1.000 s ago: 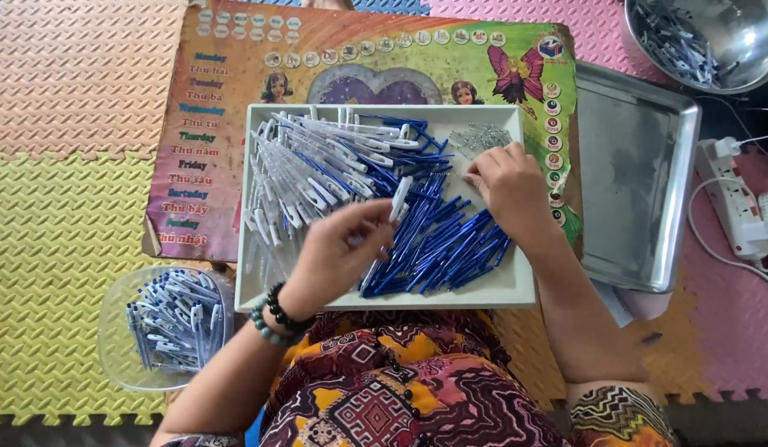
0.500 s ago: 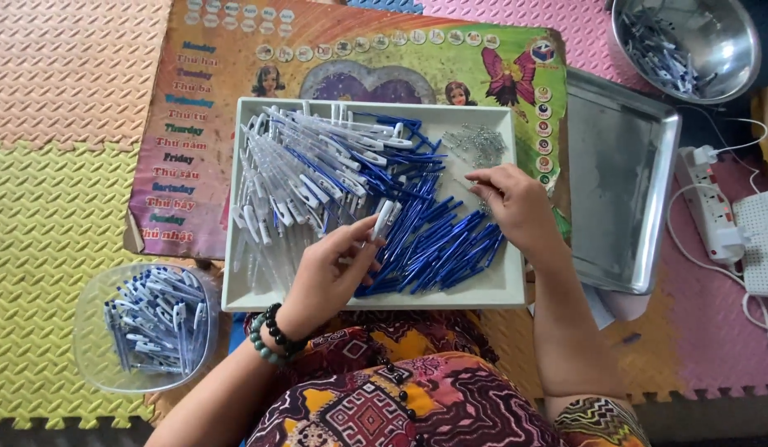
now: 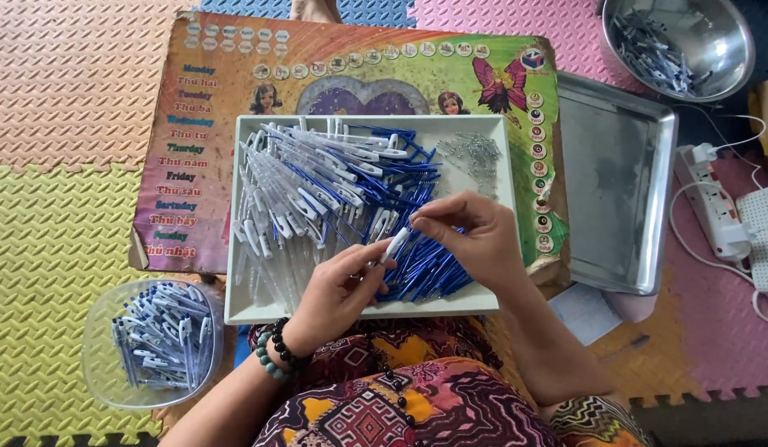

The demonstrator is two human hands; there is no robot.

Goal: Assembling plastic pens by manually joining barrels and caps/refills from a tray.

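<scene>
Pen assembly over a white tray (image 3: 235, 308), viewed from above. Nearest the body, the left hand (image 3: 338, 290) is closed on a white pen barrel (image 3: 394, 245), pinched between thumb and fingers with its tip raised toward 1 o'clock. Just beyond, the right hand (image 3: 467, 236) is pinched at the fingertips, apparently on a thin part at the barrel's open end; what it grips is too small to be told. The joint is held above the blue refills (image 3: 425, 269) at the tray's 5 o'clock side. The barrel is best kept steady and the thin part fed straight along its axis, low over the tray so that a dropped piece is caught. White barrels (image 3: 293, 186) are heaped at 10 o'clock, small springs (image 3: 471, 153) at 1 o'clock. Further out: a clear tub (image 3: 152, 339) at 8 o'clock, a metal tray (image 3: 616, 199) at 3 o'clock, a steel bowl (image 3: 678, 45) at 2 o'clock.
</scene>
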